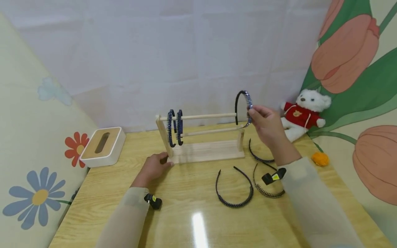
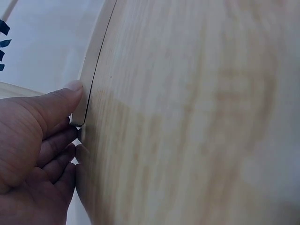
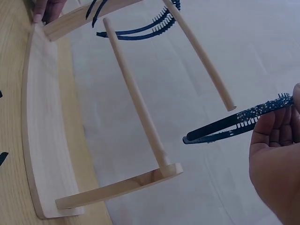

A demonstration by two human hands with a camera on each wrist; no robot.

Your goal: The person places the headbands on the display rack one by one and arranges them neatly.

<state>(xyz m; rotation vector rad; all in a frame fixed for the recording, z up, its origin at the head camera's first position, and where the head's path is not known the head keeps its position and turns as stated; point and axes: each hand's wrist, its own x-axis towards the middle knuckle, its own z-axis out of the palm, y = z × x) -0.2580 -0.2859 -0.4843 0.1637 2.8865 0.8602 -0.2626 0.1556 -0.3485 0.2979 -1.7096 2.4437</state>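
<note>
My right hand (image 1: 267, 125) pinches a dark, glittery toothed headband (image 1: 249, 100) and holds it up by its curve at the free right end of the rack's upper rod (image 1: 207, 116). In the right wrist view, the rod's end sits just short of the headband's band (image 3: 213, 127). Low at the left, my left hand (image 1: 154, 167) grips the corner of the wooden rack's base (image 1: 207, 151), thumb on its edge. Two dark toothed headbands, one (image 1: 169, 129) beside another (image 1: 179, 127), hang near the rack's left post.
In front of the rack's right side lie loose headbands: a dark one (image 1: 235, 205), a brownish one (image 1: 270, 195) and another (image 1: 260, 159) partly behind my right arm. A tissue box (image 1: 116, 151) stands left. At right sit a white teddy bear (image 1: 305, 115) and an orange fluffy item (image 1: 320, 159).
</note>
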